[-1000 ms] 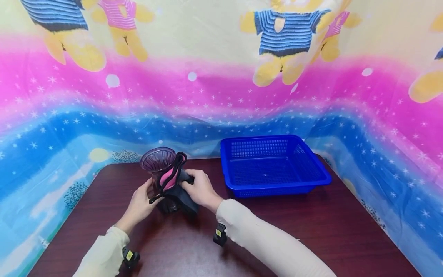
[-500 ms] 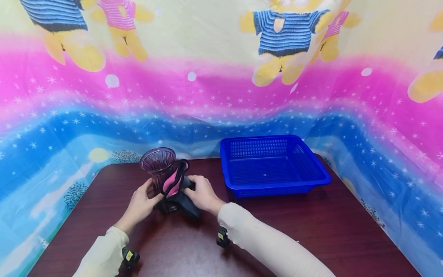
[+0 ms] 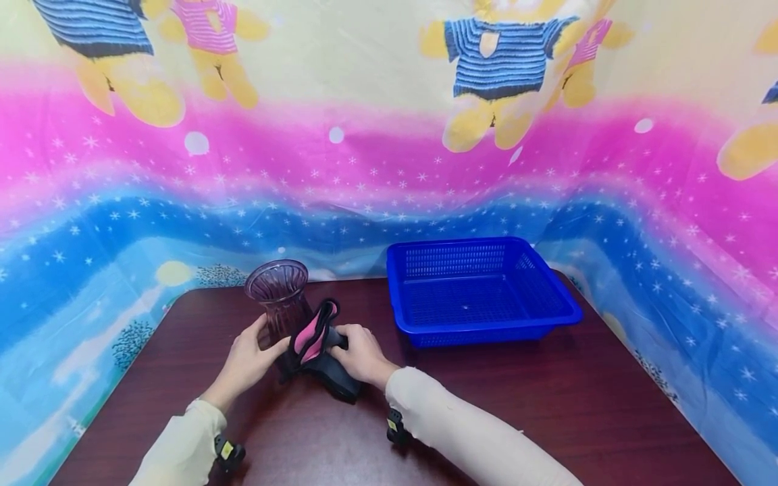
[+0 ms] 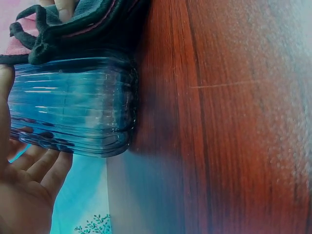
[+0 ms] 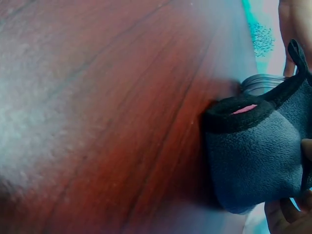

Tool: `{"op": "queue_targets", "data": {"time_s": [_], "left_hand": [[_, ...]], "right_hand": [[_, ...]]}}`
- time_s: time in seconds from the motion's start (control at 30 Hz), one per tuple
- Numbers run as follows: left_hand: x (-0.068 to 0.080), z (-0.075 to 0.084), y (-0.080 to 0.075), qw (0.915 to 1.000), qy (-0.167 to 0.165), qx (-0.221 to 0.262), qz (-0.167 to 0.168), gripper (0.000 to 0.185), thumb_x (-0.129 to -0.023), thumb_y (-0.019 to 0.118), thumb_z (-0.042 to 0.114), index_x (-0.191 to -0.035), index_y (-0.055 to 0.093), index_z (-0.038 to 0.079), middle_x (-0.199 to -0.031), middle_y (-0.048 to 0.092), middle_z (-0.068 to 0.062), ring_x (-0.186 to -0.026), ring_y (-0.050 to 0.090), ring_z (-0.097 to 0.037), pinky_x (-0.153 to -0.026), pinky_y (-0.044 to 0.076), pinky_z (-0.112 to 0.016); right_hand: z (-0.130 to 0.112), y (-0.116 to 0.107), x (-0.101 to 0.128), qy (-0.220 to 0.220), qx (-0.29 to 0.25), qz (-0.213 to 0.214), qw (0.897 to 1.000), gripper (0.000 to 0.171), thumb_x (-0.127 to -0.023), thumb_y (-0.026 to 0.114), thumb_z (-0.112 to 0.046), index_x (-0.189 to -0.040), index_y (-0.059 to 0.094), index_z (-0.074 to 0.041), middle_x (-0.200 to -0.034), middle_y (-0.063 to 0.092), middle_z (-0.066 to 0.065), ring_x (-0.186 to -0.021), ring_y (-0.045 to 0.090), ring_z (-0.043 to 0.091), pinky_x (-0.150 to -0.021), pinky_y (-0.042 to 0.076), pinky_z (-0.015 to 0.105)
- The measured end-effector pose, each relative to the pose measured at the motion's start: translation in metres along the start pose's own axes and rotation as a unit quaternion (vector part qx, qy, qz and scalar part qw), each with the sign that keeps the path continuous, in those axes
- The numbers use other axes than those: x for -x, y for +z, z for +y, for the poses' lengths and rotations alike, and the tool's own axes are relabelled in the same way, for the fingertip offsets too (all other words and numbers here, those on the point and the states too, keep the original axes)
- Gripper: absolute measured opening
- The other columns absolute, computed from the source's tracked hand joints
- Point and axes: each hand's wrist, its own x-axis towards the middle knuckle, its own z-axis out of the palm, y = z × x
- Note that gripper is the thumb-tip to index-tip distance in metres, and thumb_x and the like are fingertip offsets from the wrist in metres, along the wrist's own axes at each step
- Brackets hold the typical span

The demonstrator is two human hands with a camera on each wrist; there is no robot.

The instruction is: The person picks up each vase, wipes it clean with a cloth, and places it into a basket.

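A purple ribbed glass vase [image 3: 279, 293] stands on the dark wooden table [image 3: 547, 405]. My left hand [image 3: 246, 364] holds its lower body from the left; the vase [image 4: 73, 107] lies against my fingers [image 4: 34, 180] in the left wrist view. A dark grey fleece cover with pink lining [image 3: 316, 344] sits against the vase's base on the right, its mouth tilted up. My right hand [image 3: 358, 351] grips that cover. The right wrist view shows the cover [image 5: 258, 165] touching the table, the vase [image 5: 261, 83] behind it and my fingertips [image 5: 287, 217] under it.
A blue plastic mesh basket [image 3: 486, 331] stands on the table to the right of my hands, with nothing in it. A bright printed sheet [image 3: 389, 169] hangs round the back and sides of the table. Bare wood stretches in front of me.
The fleece cover has slid down and to the right, away from the vase's upper body to its base. My right hand moved with it; the left hand stayed on the vase.
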Motion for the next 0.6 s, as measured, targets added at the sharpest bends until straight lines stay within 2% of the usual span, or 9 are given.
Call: {"op": "queue_targets", "data": {"time_s": [0.2,0.4,0.6], "left_hand": [[-0.001,-0.001,0.002,0.9997,0.01,0.019,0.014,0.076,-0.096,0.069,0.035,-0.152,0.037,-0.005,-0.14,0.057,-0.033,-0.127,0.061,-0.045,-0.101,0.052,-0.054],[0.0,0.0,0.003,0.9993,0.015,0.031,0.017,0.073,-0.095,0.07,0.038,-0.15,0.041,0.0,-0.136,0.061,-0.03,-0.123,0.064,-0.042,-0.099,0.054,-0.052],[-0.001,0.001,0.002,0.9994,0.013,0.025,0.02,0.074,-0.095,0.07,0.039,-0.15,0.041,-0.001,-0.136,0.061,-0.03,-0.124,0.063,-0.042,-0.099,0.054,-0.052]], "right_hand": [[0.006,0.005,0.004,-0.002,0.014,0.002,1.0,0.014,-0.09,0.072,-0.016,-0.103,0.076,-0.015,-0.086,0.071,-0.005,-0.075,0.057,0.007,-0.068,0.045,0.021],[0.013,0.011,0.007,-0.006,0.039,0.001,0.999,0.012,-0.089,0.073,-0.016,-0.101,0.076,-0.015,-0.088,0.072,-0.004,-0.077,0.056,0.005,-0.069,0.045,0.02],[0.013,0.012,0.005,0.0,-0.011,0.008,1.0,0.01,-0.089,0.071,-0.013,-0.097,0.076,-0.015,-0.081,0.071,-0.005,-0.071,0.054,0.004,-0.067,0.045,0.019]]}}
